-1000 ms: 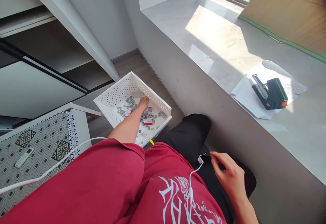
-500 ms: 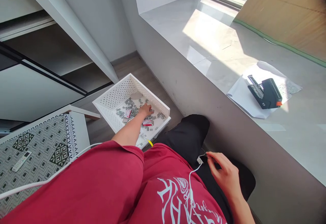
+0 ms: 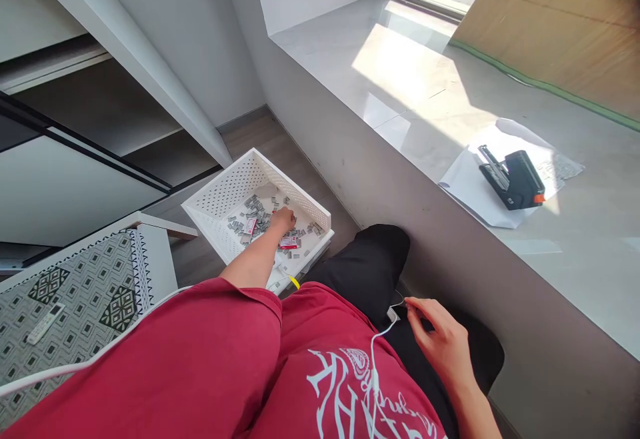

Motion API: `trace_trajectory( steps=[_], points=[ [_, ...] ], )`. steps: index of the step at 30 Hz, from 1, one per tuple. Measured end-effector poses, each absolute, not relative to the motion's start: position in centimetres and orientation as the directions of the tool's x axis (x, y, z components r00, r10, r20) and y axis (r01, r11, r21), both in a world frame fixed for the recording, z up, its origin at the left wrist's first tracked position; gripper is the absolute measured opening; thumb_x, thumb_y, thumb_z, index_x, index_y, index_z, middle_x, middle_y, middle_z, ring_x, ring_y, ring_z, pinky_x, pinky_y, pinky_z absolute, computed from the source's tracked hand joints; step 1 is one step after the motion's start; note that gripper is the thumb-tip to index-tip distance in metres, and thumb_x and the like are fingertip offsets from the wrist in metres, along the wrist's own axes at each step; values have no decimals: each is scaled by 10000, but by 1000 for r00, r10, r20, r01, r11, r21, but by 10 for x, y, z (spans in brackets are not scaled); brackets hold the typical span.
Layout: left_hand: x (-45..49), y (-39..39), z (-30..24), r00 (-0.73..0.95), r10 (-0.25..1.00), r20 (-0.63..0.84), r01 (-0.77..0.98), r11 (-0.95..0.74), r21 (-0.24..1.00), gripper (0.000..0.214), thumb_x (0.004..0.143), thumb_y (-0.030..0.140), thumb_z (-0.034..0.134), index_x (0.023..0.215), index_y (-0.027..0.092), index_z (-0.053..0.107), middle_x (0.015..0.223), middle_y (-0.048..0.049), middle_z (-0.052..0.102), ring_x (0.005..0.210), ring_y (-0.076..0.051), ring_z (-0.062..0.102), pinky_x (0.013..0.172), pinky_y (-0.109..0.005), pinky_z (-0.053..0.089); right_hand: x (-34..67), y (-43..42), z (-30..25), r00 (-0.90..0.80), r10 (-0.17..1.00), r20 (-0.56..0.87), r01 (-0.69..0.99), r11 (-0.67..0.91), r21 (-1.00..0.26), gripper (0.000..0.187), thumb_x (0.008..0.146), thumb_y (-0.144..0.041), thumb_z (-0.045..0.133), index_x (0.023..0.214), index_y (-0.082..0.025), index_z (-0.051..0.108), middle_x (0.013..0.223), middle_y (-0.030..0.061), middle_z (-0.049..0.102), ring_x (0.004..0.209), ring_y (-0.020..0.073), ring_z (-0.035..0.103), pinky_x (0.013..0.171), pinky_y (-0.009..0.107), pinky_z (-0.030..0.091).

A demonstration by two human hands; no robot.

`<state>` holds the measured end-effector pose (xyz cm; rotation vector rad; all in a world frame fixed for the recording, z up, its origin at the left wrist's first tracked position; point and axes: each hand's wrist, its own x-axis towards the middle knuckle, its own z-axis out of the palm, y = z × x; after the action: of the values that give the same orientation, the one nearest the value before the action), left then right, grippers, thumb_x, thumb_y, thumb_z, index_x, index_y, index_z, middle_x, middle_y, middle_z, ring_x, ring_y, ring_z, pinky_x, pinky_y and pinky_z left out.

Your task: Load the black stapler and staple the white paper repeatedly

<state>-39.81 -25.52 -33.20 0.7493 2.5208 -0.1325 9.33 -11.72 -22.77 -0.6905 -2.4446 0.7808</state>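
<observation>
My left hand [image 3: 283, 218] reaches down into a white perforated plastic basket [image 3: 235, 189]. Its fingers are curled downward among loose grey staple strips [image 3: 256, 207]; what is between the fingertips is hidden. Two small red-and-white boxes lie near it: one box [image 3: 251, 226] left of the wrist, the other box [image 3: 289, 242] to its right. Over my black trousers, my right hand [image 3: 443, 336] is held with thumb and forefinger close together. Its fingertips are beside a thin cable loop and a small white connector [image 3: 393, 314]; whether they pinch the cable is unclear.
On the grey ledge [image 3: 425, 106] to the right, a black stapler [image 3: 515, 179] lies on white paper [image 3: 465, 182]. A white remote [image 3: 46, 324] rests on a patterned cloth [image 3: 85, 312] at left. A white cable [image 3: 125, 332] crosses my sleeve. Open shelving [image 3: 115, 106] stands upper left.
My left hand has shifted slightly left inside the basket, its fingers now turned down toward the staple strips. The camera view has moved a little. My right hand stays in place.
</observation>
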Motion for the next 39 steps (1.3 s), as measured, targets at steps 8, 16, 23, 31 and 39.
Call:
trace_trajectory(
  steps=[8,16,23,31,39],
  points=[
    [-397,-254,-333,-801,356,-481,404,915,5,438,1004,529,656,1292,201,690,1494,-208,623,1286,-359,689,974,-401,557,100,-119,-233,-757,583,293,317,721,-616,146,1054,-278,643,1058,-221,778,926,53,806,785,198,776,721,313,639],
    [-401,-237,-340,-811,285,-510,352,935,-37,360,1006,305,681,1324,137,693,1327,-257,725,1258,-374,722,955,-400,595,102,-119,-236,-759,576,302,312,729,-609,131,1057,-258,642,1068,-223,768,932,45,800,782,191,771,727,310,630],
    [-390,-246,-336,-819,322,-476,389,920,-48,420,1041,197,583,1458,148,611,1544,-267,584,1363,-346,667,1058,-406,570,104,-120,-236,-743,590,317,302,717,-628,119,1049,-244,653,1073,-230,768,934,34,798,786,190,773,726,310,625],
    [-394,-245,-329,-872,182,-453,248,965,-89,543,1004,431,691,1453,131,636,1481,-291,637,1306,-372,709,945,-400,615,106,-119,-235,-729,610,311,296,690,-661,119,1037,-243,663,1064,-241,779,932,31,804,782,196,774,716,315,625],
    [-397,-236,-317,-866,207,-456,277,957,-91,429,950,303,754,1321,89,733,1244,-312,759,1202,-379,763,914,-424,611,107,-122,-228,-703,626,338,295,689,-662,107,1040,-231,669,1080,-240,768,946,36,805,786,196,781,728,317,638]
  ],
)
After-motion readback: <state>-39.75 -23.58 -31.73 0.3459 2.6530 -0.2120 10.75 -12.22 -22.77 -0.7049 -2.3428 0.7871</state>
